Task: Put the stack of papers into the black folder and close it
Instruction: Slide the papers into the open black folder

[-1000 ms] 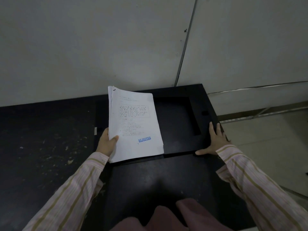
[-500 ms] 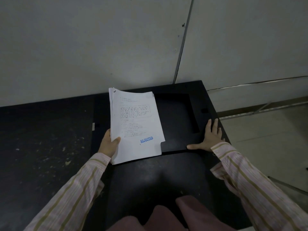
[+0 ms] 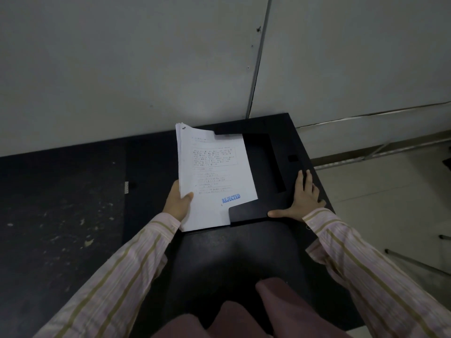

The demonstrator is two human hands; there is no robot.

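Observation:
A stack of white papers [image 3: 212,176] with a blue "REJECTED" stamp lies partly inside the open black folder [image 3: 275,167]. The stack's right corners sit tucked under the folder's pocket flaps. My left hand [image 3: 179,203] grips the stack at its lower left edge, thumb on top. My right hand [image 3: 302,198] lies flat, fingers spread, pressing on the folder's right pocket near its lower corner. The folder's left half is hard to tell apart from the dark table.
The folder lies on a black table [image 3: 61,215] with pale scuff marks on its left part. A grey wall [image 3: 146,69] stands directly behind. The table's right edge drops to a light floor [image 3: 390,191]. My knees [image 3: 244,318] show at the bottom.
The paper stack has slid to the right, and its right corners have gone under the folder's pocket flaps. My right hand stays flat on the folder.

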